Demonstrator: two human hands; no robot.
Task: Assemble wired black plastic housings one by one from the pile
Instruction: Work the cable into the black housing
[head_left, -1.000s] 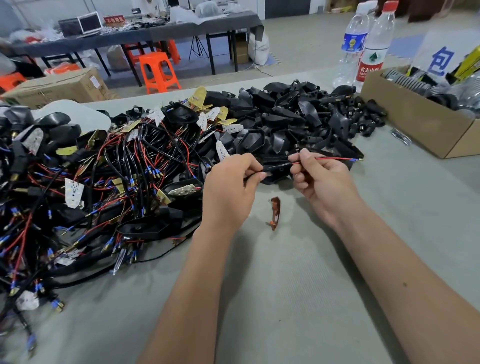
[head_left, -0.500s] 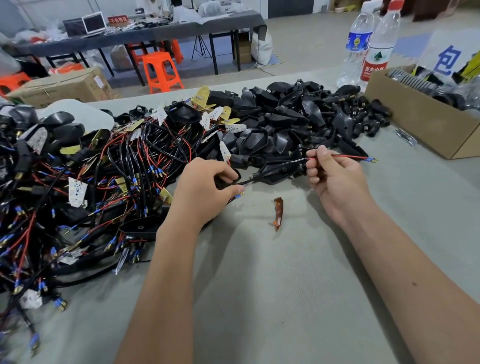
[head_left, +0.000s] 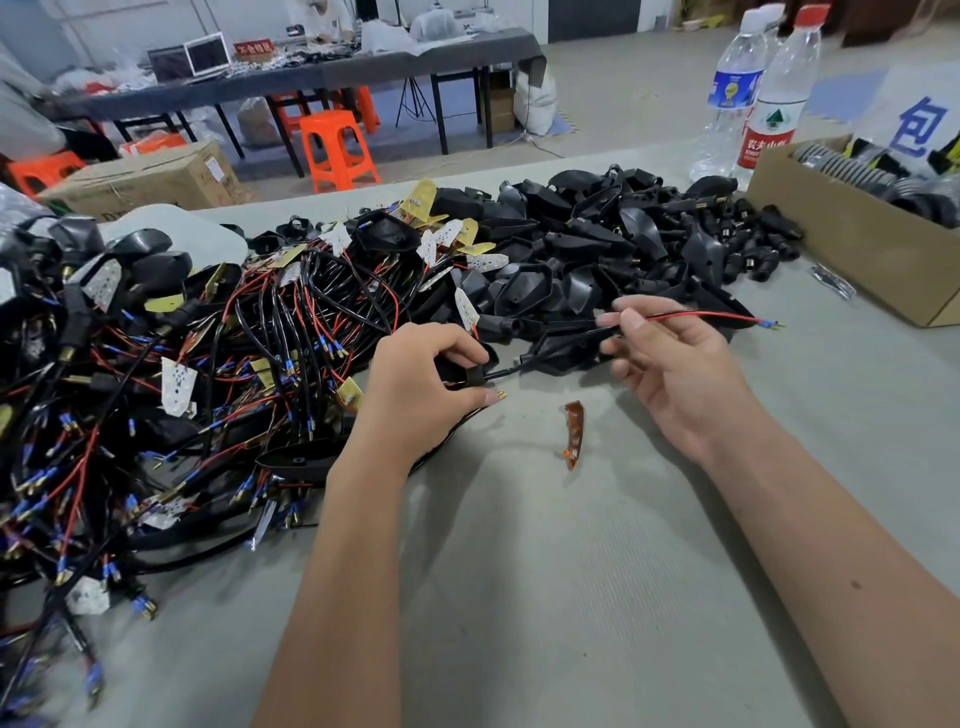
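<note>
My left hand (head_left: 421, 384) gripped a small black housing (head_left: 474, 375) beside the pile (head_left: 571, 249); my right hand (head_left: 670, 358) pinched its limp wire (head_left: 696, 315). Light, rigid plastic, I judged: hold the body, not the fragile terminals.

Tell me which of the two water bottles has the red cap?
The nearer, right-hand bottle, with the red-and-white label. The bottle behind it has a blue label and a white cap.

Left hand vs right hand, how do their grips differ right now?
The left hand curls around a small black housing low by the wired pile; the right hand pinches the red-black wire higher up. The left hand shows its back, the right hand its palm. Both hold the same wired piece.
</note>
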